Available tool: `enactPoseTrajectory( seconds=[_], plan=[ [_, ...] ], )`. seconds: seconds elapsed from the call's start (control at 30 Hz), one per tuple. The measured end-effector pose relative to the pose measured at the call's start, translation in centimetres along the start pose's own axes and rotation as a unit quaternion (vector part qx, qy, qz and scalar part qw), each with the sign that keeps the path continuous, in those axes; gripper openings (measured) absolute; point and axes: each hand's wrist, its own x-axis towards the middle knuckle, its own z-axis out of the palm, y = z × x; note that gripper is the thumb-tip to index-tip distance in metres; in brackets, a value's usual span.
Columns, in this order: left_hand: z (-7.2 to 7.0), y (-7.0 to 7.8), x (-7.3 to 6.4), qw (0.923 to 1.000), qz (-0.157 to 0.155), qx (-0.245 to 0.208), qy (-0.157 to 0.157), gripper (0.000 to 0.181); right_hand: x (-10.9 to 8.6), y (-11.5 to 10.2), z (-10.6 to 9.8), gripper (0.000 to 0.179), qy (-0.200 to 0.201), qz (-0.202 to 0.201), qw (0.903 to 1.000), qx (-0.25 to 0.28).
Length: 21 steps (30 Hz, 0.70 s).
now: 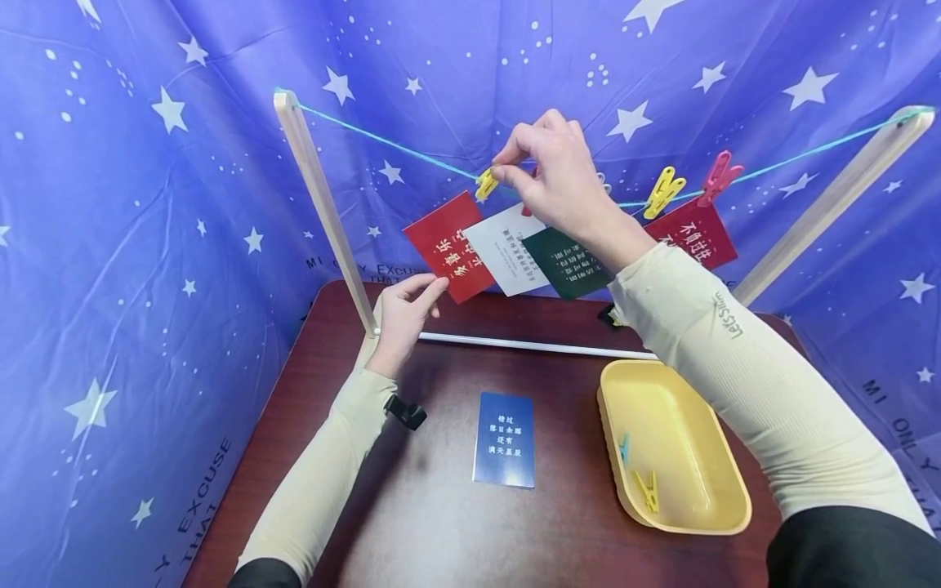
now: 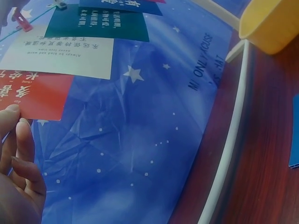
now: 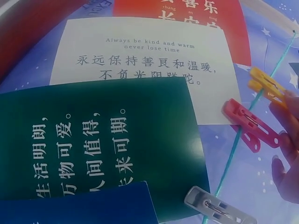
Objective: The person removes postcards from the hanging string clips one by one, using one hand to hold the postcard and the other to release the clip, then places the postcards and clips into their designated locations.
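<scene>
My left hand (image 1: 408, 314) pinches the lower left corner of a red card (image 1: 450, 253) with white characters, thumb on the card's front in the left wrist view. Up at the teal string (image 1: 390, 144), my right hand (image 1: 562, 167) pinches the handle end of a yellow clothespin (image 1: 485, 186) between thumb and fingers. The clothespin's jaws are at the string, right by the red card's upper corner. Beside it hang a white card (image 1: 503, 249) and a dark green card (image 1: 562, 265). A pink clothespin (image 3: 250, 122) at the white card's edge and a grey clothespin (image 3: 219, 207) at the green card sit on the string.
Wooden posts (image 1: 323, 212) carry the string, with a white rod (image 1: 529, 345) low between them. Another red card (image 1: 698, 233) hangs right, near yellow (image 1: 664, 193) and pink clothespins (image 1: 719, 180). A blue card (image 1: 503, 469) lies on the table; a yellow basin (image 1: 738, 523) holds a yellow clothespin (image 1: 647, 492).
</scene>
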Motion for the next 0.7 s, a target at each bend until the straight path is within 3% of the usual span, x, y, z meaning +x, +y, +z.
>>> enactPoseTrajectory(
  seconds=[0.7],
  plan=[
    [-0.73, -0.01, -0.39, 0.9994, 0.013, -0.029, 0.009, 0.019, -0.83, -0.42, -0.88, 0.009, 0.051, -0.016, 0.9985, 0.015]
  ],
)
